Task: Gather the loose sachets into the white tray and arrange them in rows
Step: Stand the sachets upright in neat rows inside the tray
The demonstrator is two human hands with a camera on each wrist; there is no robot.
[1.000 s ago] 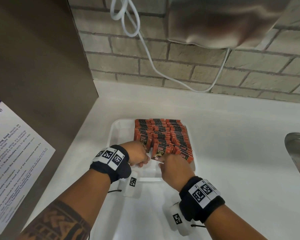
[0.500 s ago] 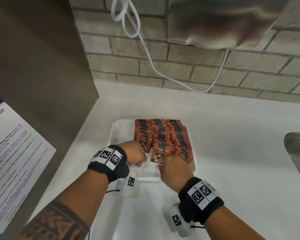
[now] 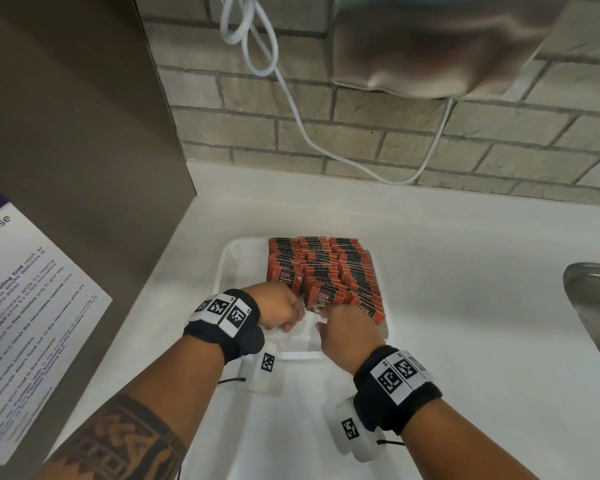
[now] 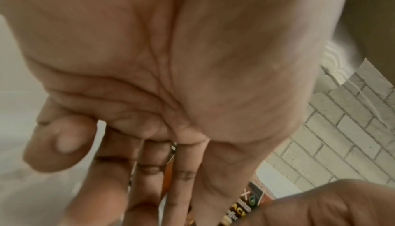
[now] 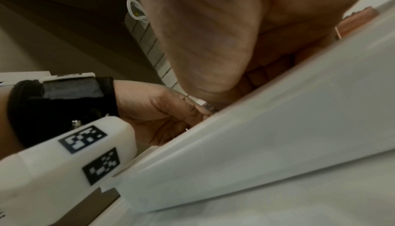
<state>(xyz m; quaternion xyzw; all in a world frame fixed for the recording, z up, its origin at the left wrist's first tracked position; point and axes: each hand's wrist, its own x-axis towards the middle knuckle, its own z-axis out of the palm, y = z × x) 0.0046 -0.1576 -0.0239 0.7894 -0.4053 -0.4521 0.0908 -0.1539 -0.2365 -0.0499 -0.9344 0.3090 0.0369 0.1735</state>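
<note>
The white tray [image 3: 242,261] sits on the white counter and holds red-and-black sachets [image 3: 326,268] standing in three close rows. My left hand [image 3: 280,308] is at the front of the left row. Its fingers [image 4: 149,170] lie curled against sachets whose orange edges show between them. My right hand [image 3: 347,327] is bent over the front of the middle row, beside a labelled sachet [image 4: 250,201]. The tray rim [image 5: 278,128] hides the right fingertips, so its grip is unclear. The left part of the tray is bare.
A steel sink [image 3: 596,306] lies at the right edge. On the left stands a grey cabinet side with a printed notice [image 3: 21,306]. A white cable [image 3: 291,109] hangs down the brick wall beside a metal fixture [image 3: 430,46].
Both hands stay at the front of the rows. The left hand has edged slightly right and the right hand slightly forward, toward the sachets.
</note>
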